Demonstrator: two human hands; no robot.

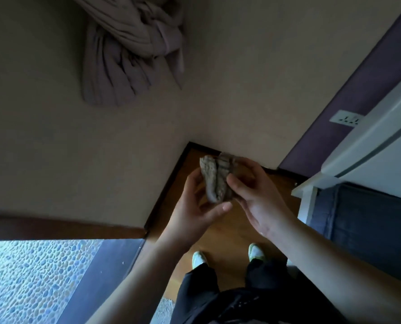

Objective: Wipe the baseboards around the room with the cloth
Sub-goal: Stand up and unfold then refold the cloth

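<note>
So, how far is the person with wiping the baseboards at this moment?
Nothing shows as wiped yet. In hand: the left hand and the right hand both hold the bunched cloth up in the air, apart from any surface. Left: the person stands upright, and the dark baseboard along the corner walls is still to be reached, so the wiping itself seems not begun here.

cloth (218, 178): grey-brown, ribbed, bunched; held up between both my hands
baseboards (169, 181): dark strip where wall meets floor
</note>
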